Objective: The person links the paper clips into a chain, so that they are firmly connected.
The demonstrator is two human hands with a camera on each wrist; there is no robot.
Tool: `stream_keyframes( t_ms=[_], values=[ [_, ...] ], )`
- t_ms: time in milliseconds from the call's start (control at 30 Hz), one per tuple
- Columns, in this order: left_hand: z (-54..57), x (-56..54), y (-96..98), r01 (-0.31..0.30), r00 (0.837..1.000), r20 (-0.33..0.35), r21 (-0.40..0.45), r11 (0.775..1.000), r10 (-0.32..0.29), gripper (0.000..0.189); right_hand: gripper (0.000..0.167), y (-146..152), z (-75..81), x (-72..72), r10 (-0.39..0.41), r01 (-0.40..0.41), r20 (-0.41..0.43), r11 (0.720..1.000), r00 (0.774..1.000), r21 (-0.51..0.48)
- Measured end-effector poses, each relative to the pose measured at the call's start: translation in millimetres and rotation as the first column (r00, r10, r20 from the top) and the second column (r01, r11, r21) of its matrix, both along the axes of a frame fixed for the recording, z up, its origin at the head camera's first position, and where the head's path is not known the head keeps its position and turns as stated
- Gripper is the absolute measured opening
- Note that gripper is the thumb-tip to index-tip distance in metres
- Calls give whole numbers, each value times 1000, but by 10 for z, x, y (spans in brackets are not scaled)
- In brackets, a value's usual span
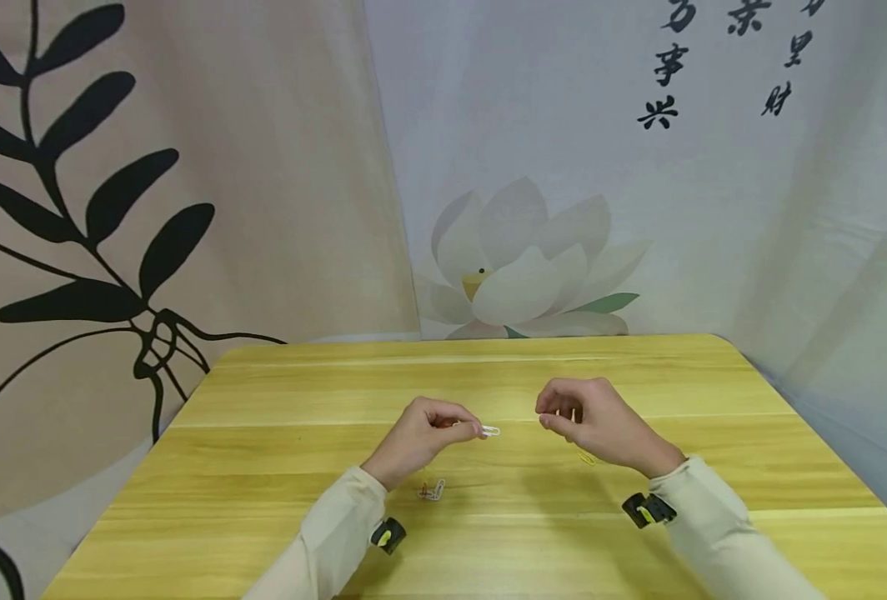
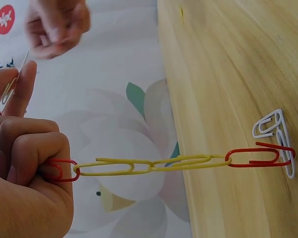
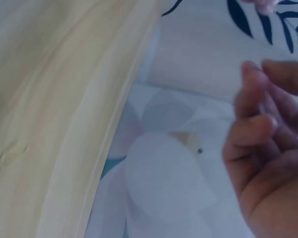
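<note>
My left hand point(image 1: 423, 437) pinches a white paper clip point(image 1: 491, 431) between thumb and index finger, its end sticking out toward the right. From the curled fingers of that hand hangs a chain of linked clips, seen in the left wrist view: a red paper clip point(image 2: 64, 160) partly hidden in the fist, two yellow paper clips point(image 2: 109, 173), another red paper clip point(image 2: 248, 165), then white paper clips point(image 2: 288, 148) over the table. Across a gap, my right hand point(image 1: 601, 421) is raised, fingers loosely bent, with nothing visible in it.
A loose yellow paper clip point(image 1: 587, 458) lies on the wooden table point(image 1: 488, 542), below the right hand. Behind the table's far edge hangs a cloth backdrop point(image 1: 301, 167) with printed leaves, a lotus and characters. Both wrists carry dark straps.
</note>
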State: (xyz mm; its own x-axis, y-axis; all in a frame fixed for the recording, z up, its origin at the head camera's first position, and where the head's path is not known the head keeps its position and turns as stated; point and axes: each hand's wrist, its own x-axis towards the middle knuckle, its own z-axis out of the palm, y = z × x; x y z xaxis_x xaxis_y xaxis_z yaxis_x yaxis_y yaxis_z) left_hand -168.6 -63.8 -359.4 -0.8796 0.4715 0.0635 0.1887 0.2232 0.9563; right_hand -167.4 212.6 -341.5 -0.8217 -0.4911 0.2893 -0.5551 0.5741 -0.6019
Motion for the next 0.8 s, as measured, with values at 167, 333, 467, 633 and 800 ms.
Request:
stream_keyframes(
  t_ms=[167,333,467,633,800],
  values=[
    [1,2,0,12,1000,6,10,1000,-12,19,10,207,-75,-22,15,-21,41,988,999,155],
    [35,3,2,24,1000,1,12,1000,-24,20,10,355,-195,-52,8,-30,77,955,997,295],
    [57,2,9,35,999,-1,17,999,-35,20,12,408,-344,-85,-68,30,92,931,993,365],
    [53,7,21,40,999,2,6,999,-40,19,19,412,-491,-136,-176,115,111,902,978,417],
    [40,-4,36,40,999,-2,-2,999,-40,19,23,366,-540,-182,-220,147,132,897,967,418]
  ],
)
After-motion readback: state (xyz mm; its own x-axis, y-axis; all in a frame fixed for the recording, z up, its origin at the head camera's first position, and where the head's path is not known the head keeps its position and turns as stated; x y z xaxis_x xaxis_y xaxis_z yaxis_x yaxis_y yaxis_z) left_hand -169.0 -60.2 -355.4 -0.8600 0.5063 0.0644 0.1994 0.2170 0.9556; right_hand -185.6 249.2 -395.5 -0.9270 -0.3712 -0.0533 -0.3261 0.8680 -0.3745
